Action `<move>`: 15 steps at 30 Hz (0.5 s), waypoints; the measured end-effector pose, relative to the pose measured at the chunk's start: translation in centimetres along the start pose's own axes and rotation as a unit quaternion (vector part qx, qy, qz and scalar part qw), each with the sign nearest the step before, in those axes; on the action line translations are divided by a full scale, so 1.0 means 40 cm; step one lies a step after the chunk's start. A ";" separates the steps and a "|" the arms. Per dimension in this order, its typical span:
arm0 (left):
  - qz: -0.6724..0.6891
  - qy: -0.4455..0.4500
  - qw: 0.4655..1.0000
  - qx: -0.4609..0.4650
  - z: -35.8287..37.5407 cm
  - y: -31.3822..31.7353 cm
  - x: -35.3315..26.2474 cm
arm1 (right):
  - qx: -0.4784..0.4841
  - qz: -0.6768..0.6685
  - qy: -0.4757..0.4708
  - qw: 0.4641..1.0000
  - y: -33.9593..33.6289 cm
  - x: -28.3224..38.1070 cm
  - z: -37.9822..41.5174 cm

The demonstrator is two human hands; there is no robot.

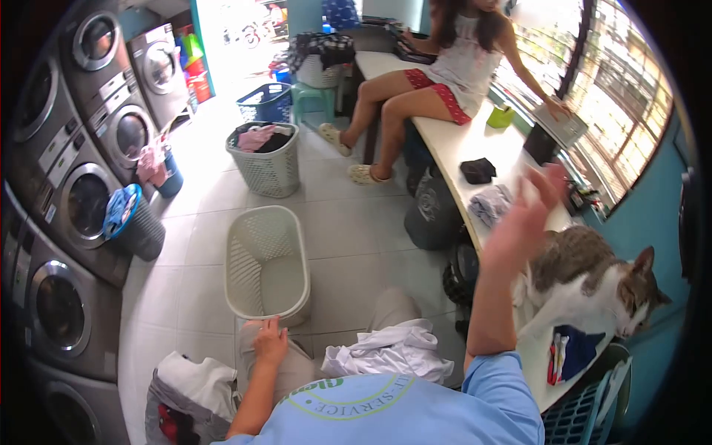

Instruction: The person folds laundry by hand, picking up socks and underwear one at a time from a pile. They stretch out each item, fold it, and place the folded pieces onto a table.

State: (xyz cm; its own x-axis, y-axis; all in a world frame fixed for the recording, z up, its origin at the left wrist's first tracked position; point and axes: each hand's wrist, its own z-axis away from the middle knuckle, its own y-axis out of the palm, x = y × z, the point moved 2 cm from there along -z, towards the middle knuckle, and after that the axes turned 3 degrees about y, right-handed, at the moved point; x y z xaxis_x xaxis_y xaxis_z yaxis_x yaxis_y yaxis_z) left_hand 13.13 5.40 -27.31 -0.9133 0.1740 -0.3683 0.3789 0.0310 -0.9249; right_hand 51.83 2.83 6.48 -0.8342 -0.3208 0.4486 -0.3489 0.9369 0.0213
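Note:
My left hand [268, 341] lies over my knee, fingers spread loosely, with the fingertips right at the near rim of a pale plastic laundry basket [231, 285]. The inner bottom of that basket shows. A crumpled white garment [393, 352] rests across my lap, touched by neither hand. Raised above the long white table on the right, my right hand [526, 215] is smeared by motion, so its grip is unclear. Close behind it lie a folded grey cloth [490, 205] and a brown-and-white cat [586, 278].
Stacked washing machines [59, 304] line the left wall. A filled laundry basket [267, 167] stands ahead, a blue bin [141, 233] on the left. Beside me is a bag of clothes [189, 393]. Another person [460, 59] sits on the table [441, 141]. A dark bag [432, 211] stands below.

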 end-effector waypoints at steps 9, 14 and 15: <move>0.021 0.031 0.998 -0.042 0.011 -0.014 -0.009 | -0.036 -0.527 -0.223 0.820 -0.287 0.412 0.042; 0.012 0.048 0.998 -0.045 0.006 -0.005 -0.011 | 0.347 -0.689 -0.107 0.627 -0.273 0.397 0.023; 0.011 0.048 0.998 -0.045 0.007 -0.006 -0.011 | 0.300 -0.767 -0.189 0.534 -0.221 0.399 0.030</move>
State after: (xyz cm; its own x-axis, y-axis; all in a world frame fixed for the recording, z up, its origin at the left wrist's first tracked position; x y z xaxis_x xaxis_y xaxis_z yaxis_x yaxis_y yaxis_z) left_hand 13.42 5.06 -26.95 -0.8880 0.2684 -0.3735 0.4141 0.1136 -0.9031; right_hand 41.09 -10.75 12.38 0.6439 -0.7587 0.0988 -0.7253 -0.6465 -0.2365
